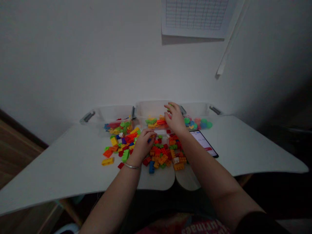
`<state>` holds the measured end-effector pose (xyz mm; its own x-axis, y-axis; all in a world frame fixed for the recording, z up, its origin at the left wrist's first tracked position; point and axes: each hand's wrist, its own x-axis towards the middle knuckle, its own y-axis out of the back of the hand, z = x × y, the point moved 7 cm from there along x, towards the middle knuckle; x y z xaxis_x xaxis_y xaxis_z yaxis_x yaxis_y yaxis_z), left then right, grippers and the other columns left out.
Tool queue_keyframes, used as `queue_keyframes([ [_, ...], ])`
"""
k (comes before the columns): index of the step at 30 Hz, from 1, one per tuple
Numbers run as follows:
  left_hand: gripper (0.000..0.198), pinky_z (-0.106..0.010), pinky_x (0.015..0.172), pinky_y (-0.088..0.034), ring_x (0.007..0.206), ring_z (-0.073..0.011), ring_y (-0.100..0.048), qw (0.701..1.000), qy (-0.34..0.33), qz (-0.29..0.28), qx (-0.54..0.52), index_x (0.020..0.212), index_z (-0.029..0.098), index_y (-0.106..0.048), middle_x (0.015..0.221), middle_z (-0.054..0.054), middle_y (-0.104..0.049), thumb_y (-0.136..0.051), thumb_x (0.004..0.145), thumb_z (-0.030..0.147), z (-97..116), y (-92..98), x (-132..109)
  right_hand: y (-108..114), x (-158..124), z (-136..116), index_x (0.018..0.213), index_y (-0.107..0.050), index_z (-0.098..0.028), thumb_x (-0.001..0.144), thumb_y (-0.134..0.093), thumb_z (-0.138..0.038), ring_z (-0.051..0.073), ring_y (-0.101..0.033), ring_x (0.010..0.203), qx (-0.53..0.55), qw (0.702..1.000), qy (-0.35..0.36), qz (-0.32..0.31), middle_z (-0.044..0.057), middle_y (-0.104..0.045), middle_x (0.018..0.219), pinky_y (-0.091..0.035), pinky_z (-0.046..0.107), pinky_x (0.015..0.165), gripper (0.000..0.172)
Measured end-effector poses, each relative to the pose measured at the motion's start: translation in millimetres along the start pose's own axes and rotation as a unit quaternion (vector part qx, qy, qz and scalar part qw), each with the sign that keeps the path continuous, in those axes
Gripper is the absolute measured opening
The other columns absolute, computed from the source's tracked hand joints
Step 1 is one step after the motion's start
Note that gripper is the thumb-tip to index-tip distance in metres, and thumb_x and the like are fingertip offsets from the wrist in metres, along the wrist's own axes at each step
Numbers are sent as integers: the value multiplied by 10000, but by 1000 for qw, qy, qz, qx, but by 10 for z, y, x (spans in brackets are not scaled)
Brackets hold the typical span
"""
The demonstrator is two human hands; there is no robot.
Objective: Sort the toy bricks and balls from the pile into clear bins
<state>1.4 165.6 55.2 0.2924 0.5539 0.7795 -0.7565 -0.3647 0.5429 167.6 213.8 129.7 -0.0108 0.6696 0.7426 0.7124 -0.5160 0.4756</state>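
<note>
My right hand (175, 119) is raised at the front wall of the middle clear plastic bin (153, 109), its fingers pinching a small green toy brick (170, 106). Inside that bin lie green, yellow, orange and red bricks. Lower and to the left, my left hand (143, 144) is over the loose pile of coloured toy bricks (162, 152), fingers curled and thumb bent in. A blue toy brick (149, 140) shows between its thumb and fingers. A metal bangle (132, 166) circles the left wrist. The hand covers part of the pile.
A left clear bin (112, 113) holds coloured pieces, and a right clear bin (197, 112) holds round-looking green, blue and red ones. A phone (204, 143) lies beside my right forearm on the white table (80, 162). Behind, a printed sheet (195, 18) hangs on the wall.
</note>
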Motion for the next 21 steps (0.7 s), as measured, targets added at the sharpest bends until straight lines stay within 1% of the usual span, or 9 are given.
queue_keyframes([
  [3,169,-353,867,-548,967,-170,-610,1000,-11,4,2,942,201,-640,998,-53,-614,-553,840,99,13,0,3,-131,-47,-36,1258,-596,-147,879,-496,-242,267,-502,1251,-66,996,11,-52,153,-497,1397,-413,434,1067,404],
  [6,167,-348,872,-547,967,-170,-613,1000,-11,-3,0,948,202,-639,996,-54,-621,-543,849,108,28,-4,8,-225,-101,-84,1241,-619,-139,904,-488,-270,300,-516,1226,-141,984,36,-101,154,-512,1400,-389,470,1065,385],
  [10,185,-340,880,-543,973,-174,-617,1000,9,-13,4,998,197,-623,1004,-59,-635,-544,850,121,26,-3,10,-300,-126,-74,1288,-590,-129,902,-504,-269,304,-526,1220,-207,966,60,-140,157,-565,1358,-302,487,1118,419],
  [12,187,-339,879,-543,975,-176,-621,1000,18,-18,9,1007,197,-618,1011,-59,-642,-545,849,128,21,-3,10,-329,-126,-49,1295,-581,-125,890,-518,-257,302,-517,1238,-220,961,66,-153,158,-571,1356,-261,488,1139,430],
  [15,178,-347,878,-541,974,-180,-625,999,29,-33,17,1003,202,-618,1008,-56,-652,-542,853,143,11,-18,9,-351,-119,-27,1322,-551,-111,874,-529,-241,302,-506,1258,-223,959,67,-159,171,-549,1384,-247,488,1146,467],
  [18,179,-361,888,-538,985,-189,-628,998,36,-37,19,1014,199,-615,1012,-60,-666,-546,855,157,-2,-24,8,-357,-114,-24,1359,-502,-71,864,-534,-240,315,-499,1269,-215,961,62,-161,198,-542,1384,-237,501,1150,524],
  [21,187,-358,868,-545,977,-195,-639,999,34,-32,21,1044,192,-606,1019,-66,-679,-561,863,188,-11,-19,7,-345,-118,-24,1334,-522,-80,850,-542,-245,326,-458,1314,-191,967,57,-156,200,-511,1415,-220,528,1157,512],
])
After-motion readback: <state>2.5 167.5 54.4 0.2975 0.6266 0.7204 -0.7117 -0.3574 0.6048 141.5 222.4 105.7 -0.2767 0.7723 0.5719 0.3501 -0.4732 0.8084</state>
